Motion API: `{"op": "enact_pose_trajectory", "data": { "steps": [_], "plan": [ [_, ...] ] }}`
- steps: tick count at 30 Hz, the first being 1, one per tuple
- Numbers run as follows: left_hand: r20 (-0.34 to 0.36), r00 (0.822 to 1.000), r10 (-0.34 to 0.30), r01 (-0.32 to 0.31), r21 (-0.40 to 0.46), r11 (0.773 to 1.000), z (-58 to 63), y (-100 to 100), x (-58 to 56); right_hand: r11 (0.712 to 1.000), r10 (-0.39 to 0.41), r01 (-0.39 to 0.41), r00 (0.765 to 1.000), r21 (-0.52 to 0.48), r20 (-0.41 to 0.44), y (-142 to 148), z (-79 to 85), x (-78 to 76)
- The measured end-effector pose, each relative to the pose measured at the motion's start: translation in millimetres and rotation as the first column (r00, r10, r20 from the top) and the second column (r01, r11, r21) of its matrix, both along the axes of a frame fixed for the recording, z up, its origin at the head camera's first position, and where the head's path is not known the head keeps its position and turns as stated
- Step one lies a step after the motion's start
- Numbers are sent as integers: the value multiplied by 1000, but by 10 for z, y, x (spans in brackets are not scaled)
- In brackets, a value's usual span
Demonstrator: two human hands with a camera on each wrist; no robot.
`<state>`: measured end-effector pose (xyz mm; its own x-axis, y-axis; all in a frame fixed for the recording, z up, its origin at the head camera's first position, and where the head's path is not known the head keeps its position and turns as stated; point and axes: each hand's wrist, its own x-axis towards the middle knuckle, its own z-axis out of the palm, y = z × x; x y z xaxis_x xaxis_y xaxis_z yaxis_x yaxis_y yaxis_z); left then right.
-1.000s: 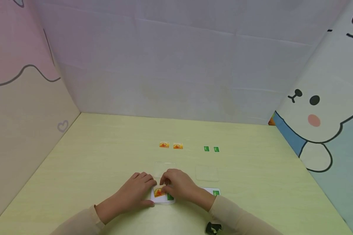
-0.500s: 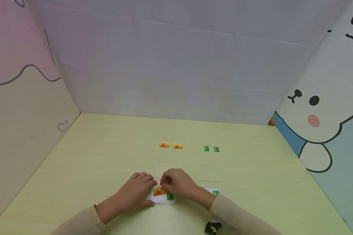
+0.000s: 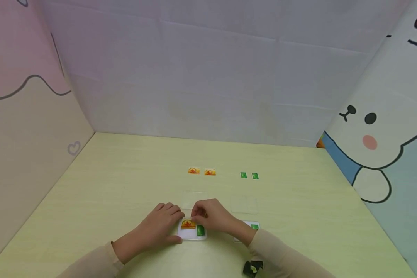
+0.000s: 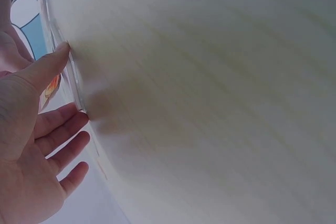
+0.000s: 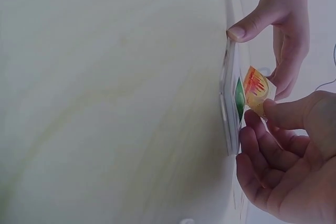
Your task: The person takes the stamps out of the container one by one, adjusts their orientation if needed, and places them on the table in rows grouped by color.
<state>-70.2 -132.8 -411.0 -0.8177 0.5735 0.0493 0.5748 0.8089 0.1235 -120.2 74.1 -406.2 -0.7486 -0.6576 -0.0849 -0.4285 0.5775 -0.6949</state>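
Note:
My left hand (image 3: 162,224) holds the left side of a flat white case (image 3: 187,235) with clear edges, thumb at the near corner and fingertips at the far one. My right hand (image 3: 210,216) pinches a small orange picture card (image 3: 187,223) by its right side between thumb and fingers. In the right wrist view, the orange card (image 5: 257,88) stands tilted over the white face, its pinched corner covered by the thumb. Beside it, a small green card (image 3: 200,231) lies at the right of the case.
A second white case (image 3: 246,224) with a green card is partly hidden behind the right forearm. Two clear covers (image 3: 244,204) lie beyond. Farther back are two orange cards (image 3: 210,172) and two green cards (image 3: 243,175). A black object (image 3: 253,268) sits near the right sleeve.
The orange card has shifted slightly toward the far edge of the case and its tilt has levelled out in the head view. The right fingers moved along with it; the left hand stayed put.

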Motion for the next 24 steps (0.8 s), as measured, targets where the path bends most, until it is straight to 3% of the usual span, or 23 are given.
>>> {"op": "enact_pose_trajectory", "data": {
  "steps": [24],
  "plan": [
    [5, 1000, -2, 2, 10, 1000, -7, -17, 7, 1000, 1, -1, 1000, -6, 13, 5, 48, -24]
  ]
}}
